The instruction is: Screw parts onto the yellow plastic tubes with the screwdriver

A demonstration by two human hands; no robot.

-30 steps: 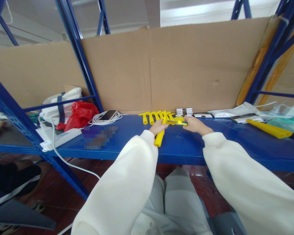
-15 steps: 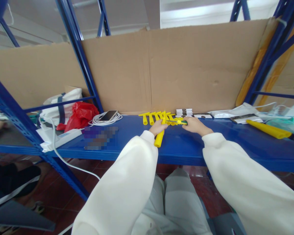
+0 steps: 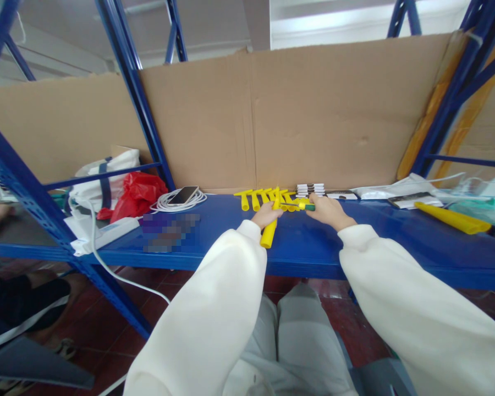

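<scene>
Head view: one large cardboard panel (image 3: 334, 115) stands behind one blue worktop (image 3: 226, 223). Two white sleeves (image 3: 218, 297) reach forward over the worktop's front edge, converging toward the centre. At the far right I count one long yellow tube (image 3: 454, 218), lying diagonally. I have the right hand (image 3: 329, 212) turned inward, knuckles forward, its fingers grasping one screwdriver (image 3: 310, 207) by the green handle; the shaft points left. I have the left hand (image 3: 266, 215) angled forward and inward, its fingers wrapped around one yellow handle (image 3: 268, 237). This handle extends beyond the fingers and toward the body. I cannot confirm tip contact. Behind the hands I count at least five yellow T-shaped pieces (image 3: 245, 202); overlap prevents an exact total.
</scene>
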